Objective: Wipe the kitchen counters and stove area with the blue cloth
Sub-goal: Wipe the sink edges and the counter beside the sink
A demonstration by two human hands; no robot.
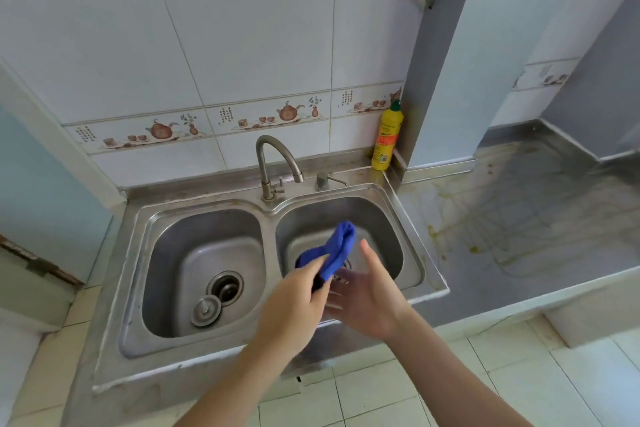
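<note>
Nearest the camera, two bare forearms reach in over the front rim of a double-bowl stainless steel sink (114,291). The left hand (294,305) grips the bunched blue cloth (337,250), fingers curled round its lower end, and the cloth stands up above the right bowl. The right hand (367,298) sits just beside it, palm up, fingers spread and relaxed, holding nothing; whether it touches the cloth cannot be told.

In the left bowl a round metal drain stopper (206,310) lies loose beside the open drain (225,288). Behind the bowls, on the back ledge, stand a curved grey metal tap (273,163) and a small pump spout (325,180).

To the right, a stained steel counter (519,218) runs from the sink's raised edge to the far wall, bare, with yellowish marks across it. A yellow plastic bottle with a green cap (387,135) stands in the back corner against a grey wall column (433,55), which juts forward between sink and counter.
</note>
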